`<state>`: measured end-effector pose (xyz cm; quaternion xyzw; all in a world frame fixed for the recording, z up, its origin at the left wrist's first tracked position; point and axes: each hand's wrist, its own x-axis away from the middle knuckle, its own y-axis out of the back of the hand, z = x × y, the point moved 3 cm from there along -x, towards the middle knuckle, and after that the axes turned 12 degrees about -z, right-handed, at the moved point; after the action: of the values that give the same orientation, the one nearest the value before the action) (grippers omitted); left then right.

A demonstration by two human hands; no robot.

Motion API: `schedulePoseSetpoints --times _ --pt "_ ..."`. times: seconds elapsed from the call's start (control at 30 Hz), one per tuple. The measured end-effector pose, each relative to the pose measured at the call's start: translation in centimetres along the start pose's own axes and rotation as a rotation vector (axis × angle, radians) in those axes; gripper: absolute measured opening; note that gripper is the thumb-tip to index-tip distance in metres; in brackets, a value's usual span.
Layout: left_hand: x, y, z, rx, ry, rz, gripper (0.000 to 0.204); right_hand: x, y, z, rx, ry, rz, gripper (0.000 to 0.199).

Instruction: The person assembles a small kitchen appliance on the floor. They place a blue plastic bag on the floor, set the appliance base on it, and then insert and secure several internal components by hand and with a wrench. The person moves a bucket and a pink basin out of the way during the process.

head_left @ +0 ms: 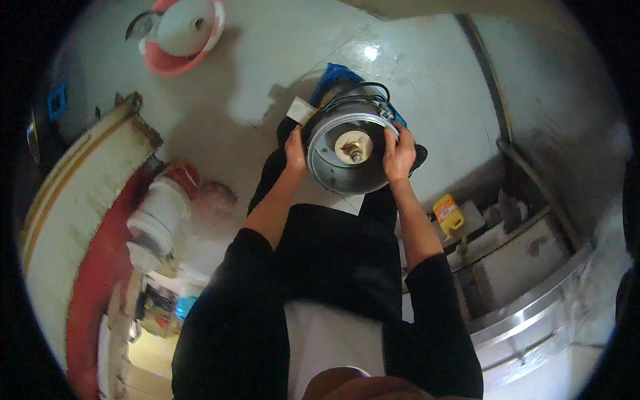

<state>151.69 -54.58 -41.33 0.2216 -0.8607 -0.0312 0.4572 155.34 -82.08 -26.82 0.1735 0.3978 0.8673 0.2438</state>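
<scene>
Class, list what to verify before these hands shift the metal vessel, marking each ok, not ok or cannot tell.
1. Right hand gripping the metal vessel at its right rim: ok.
2. Left hand at the vessel's left side: ok.
3. Left fingers' hold: cannot tell; mostly hidden.
4. Black cable away from the vessel: not ok; looped at its far side.
5. Cable unplugged: cannot tell.
6. Yellow bottle apart from the vessel: ok.

Arms were both reaching out front, black sleeves [437,293] ending around the elbows, bare forearms [270,210] running up to the hands. Left hand [295,150] was pressing in from its side, palm inward. Right hand [399,153] was roughly level with it, well apart, curled in a grip, thumb innermost.
</scene>
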Motion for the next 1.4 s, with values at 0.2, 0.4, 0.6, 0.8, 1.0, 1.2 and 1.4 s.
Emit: schedulePoseSetpoints --times 0.2,0.4,0.6,0.8,1.0,1.2,1.4 --pt "1.6 5.0 -0.4 -0.064 0.196 -0.046 0.027 0.0 0.0 0.0 -0.005 0.016 -0.039 0.035" --pt "5.2 4.4 -6.1 -0.028 0.076 -0.075 0.025 0.2 0.1 0.1 0.053 0.041 -0.075 0.038" --pt "13.1 -2.3 -6.9 -0.304 -0.559 -0.197 0.052 0.3 -1.0 -2.1 0.072 0.013 -0.040 0.047" --pt "16.2 -4.3 -6.8 -0.741 -0.657 -0.253 0.108 -0.5 -0.1 -2.3 0.095 0.083 0.045 0.058" --pt "17.6 -4.8 -8.4 -0.869 -0.470 -0.070 0.125 -0.9 0.4 -3.8 0.087 -0.007 0.081 0.059" --pt "15.2 -3.8 -7.9 -0.953 -0.897 -0.407 0.064 -0.6 -0.1 -4.7 -0.196 -0.130 0.025 0.046" --pt "14.1 -2.4 -6.3 -0.751 -0.991 -0.400 0.078 6.5 3.1 -0.4 -0.537 -0.173 -0.275 0.025"
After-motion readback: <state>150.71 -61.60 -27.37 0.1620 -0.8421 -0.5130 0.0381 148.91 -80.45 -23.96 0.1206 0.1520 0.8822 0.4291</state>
